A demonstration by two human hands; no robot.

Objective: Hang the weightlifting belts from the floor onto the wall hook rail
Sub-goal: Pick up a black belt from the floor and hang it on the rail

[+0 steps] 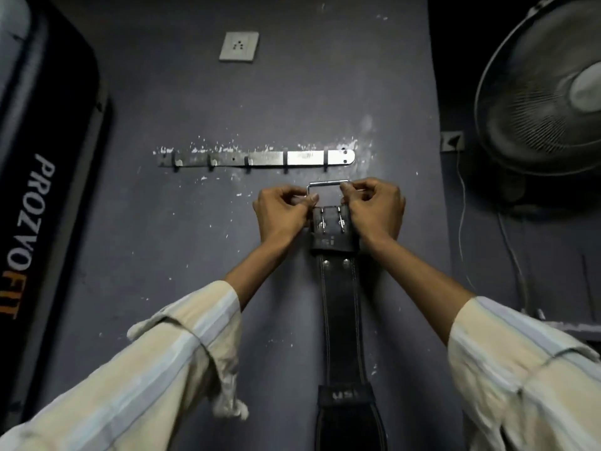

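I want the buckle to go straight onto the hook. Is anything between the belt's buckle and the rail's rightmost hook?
Nothing visible is. The buckle, held by the left hand and right hand, sits just below the rightmost hook of the hook rail, with only bare wall between. All the hooks look empty.

"PROZYOFIT" runs sideways down the black punching bag (39, 177), white letters turning orange for "FIT". The black belt (340, 307) bears "USI" on its lower loop, and a fainter, unclear mark near the buckle
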